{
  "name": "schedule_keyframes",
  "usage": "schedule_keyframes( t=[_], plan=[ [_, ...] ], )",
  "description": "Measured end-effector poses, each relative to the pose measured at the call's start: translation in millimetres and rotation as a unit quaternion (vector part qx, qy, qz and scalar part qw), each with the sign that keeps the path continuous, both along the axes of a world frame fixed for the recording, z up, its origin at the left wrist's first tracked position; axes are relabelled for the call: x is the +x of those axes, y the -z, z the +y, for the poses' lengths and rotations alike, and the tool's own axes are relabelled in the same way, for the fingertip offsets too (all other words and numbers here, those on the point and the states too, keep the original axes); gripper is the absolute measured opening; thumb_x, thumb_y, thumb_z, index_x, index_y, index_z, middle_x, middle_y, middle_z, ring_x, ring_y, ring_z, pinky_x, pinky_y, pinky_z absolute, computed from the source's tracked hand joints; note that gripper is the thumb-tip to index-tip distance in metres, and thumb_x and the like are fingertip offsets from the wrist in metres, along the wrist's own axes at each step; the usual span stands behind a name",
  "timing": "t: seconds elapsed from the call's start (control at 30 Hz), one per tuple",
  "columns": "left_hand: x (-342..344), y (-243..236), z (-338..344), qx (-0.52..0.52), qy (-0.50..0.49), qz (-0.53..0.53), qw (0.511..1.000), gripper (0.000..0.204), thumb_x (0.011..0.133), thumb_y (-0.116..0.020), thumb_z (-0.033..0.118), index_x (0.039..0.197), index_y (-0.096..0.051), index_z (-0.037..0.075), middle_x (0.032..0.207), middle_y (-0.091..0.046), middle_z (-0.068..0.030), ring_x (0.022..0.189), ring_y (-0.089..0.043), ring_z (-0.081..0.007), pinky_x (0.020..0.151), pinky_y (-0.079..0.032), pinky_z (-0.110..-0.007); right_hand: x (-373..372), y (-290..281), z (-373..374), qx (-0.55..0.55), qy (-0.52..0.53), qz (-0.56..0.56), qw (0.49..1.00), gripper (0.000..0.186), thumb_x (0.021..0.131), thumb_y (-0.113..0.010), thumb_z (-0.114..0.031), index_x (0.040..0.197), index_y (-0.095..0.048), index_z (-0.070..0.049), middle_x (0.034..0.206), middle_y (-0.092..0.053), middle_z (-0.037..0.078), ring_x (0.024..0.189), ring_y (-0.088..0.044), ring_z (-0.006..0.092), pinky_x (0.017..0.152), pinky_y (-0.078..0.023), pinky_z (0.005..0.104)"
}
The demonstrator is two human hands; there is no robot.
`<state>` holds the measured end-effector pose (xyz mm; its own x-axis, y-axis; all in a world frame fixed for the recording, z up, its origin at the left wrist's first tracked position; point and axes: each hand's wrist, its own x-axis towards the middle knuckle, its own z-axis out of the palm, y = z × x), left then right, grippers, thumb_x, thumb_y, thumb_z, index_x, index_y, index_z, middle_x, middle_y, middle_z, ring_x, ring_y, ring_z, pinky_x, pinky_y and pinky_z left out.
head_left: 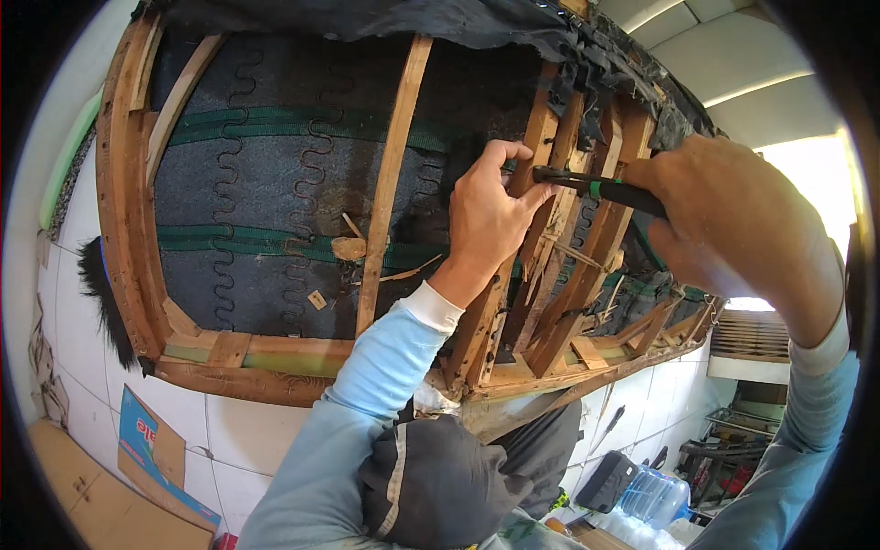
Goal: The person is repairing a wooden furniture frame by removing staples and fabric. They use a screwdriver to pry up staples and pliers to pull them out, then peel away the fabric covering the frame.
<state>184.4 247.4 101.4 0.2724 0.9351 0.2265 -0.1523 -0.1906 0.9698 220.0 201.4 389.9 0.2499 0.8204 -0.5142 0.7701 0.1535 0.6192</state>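
Observation:
My right hand (724, 211) is wrapped round the dark handles of a pair of pliers (628, 195) with green accents. The jaws of the tool point left and meet a wooden rail (524, 174) of an upturned furniture frame, close to my left thumb. My left hand (495, 211) is closed there, its index finger and thumb curled together at the rail's edge. Whether a small thing sits between those fingertips cannot be made out. Torn black cloth (587, 64) hangs over the frame's upper edge, above both hands.
Zigzag springs (225, 183) and green webbing (275, 240) cross the frame's dark underside. A wooden slat (394, 183) stands left of my hands, with wood scraps nearby. Cardboard (101, 486) lies at lower left. A clear plastic bottle (653, 495) and a black case (607, 481) are at lower right.

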Motion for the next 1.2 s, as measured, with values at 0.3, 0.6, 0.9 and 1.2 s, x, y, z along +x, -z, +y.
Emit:
schedule_keyframes(
  t=[0.3, 0.6, 0.9, 1.2],
  plan=[
    [1.3, 0.4, 0.9, -0.007, 0.014, -0.014, 1.0, 0.046, 0.092, -0.092, 0.021, 0.124, -0.066, 0.0, 0.102, -0.084, -0.0143, 0.091, -0.082, -0.0158, 0.068, -0.061, -0.026, -5.4, 0.8, -2.8, 0.02, -0.022, -0.01, 1.0, 0.015, 0.09, -0.07, -0.012, 0.098, -0.074, 0.0, 0.073, -0.071, 0.018, 0.079, -0.074, 0.0414, 0.08, -0.06, 0.0514],
    [-3.4, -2.3, 0.2, -0.008, 0.027, -0.015, 0.999, 0.047, 0.092, -0.091, 0.015, 0.129, -0.065, 0.001, 0.109, -0.083, -0.0152, 0.1, -0.081, -0.0183, 0.079, -0.063, -0.03, 10.1, 26.8, -40.3, 0.116, -0.088, 0.065, 0.987, 0.021, 0.088, -0.074, -0.009, 0.106, -0.073, 0.0, 0.072, -0.071, 0.02, 0.071, -0.074, 0.0421, 0.069, -0.061, 0.0501],
    [-6.4, 10.4, 1.9, 0.003, 0.073, -0.079, 0.994, 0.057, 0.086, -0.09, 0.004, 0.136, -0.062, 0.003, 0.119, -0.077, -0.0139, 0.099, -0.079, -0.0219, 0.081, -0.063, -0.035, 16.2, 81.0, -112.1, 0.172, -0.084, 0.055, 0.98, 0.059, 0.092, -0.067, -0.011, 0.149, -0.06, 0.002, 0.065, -0.069, 0.015, 0.058, -0.072, 0.0335, 0.055, -0.057, 0.0465],
    [-8.5, -16.0, -3.5, 0.024, -0.003, 0.036, 0.999, 0.059, 0.079, -0.096, 0.012, 0.128, -0.062, 0.004, 0.117, -0.073, -0.0127, 0.091, -0.074, -0.0273, 0.081, -0.059, -0.04, 30.3, 45.7, -80.0, 0.156, -0.043, 0.072, 0.984, 0.042, 0.094, -0.072, -0.014, 0.136, -0.07, -0.008, 0.068, -0.071, 0.018, 0.064, -0.073, 0.0378, 0.064, -0.059, 0.0499]
  ],
)
